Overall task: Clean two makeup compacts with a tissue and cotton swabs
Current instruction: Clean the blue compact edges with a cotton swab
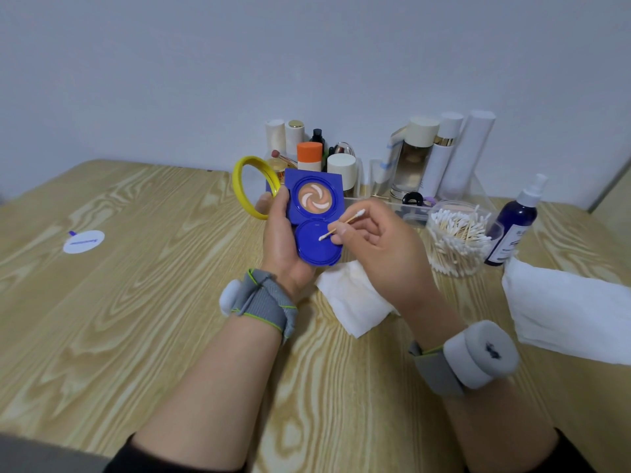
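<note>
My left hand grips the open blue compact, thumb along its left edge. Swirled tan-and-white pan in the far half, plain blue well in the near half. My right hand pinches 1 cotton swab; its lower tip rests on the well's right side.

From the compact:
- yellow ring upright at 10 o'clock
- white tissue flat on the wooden table at 5 o'clock
- clear jar of swabs at 3 o'clock, purple spray bottle just beside it
- bottle organizer at 1 o'clock
- round white sticker well apart at 9 o'clock
</note>
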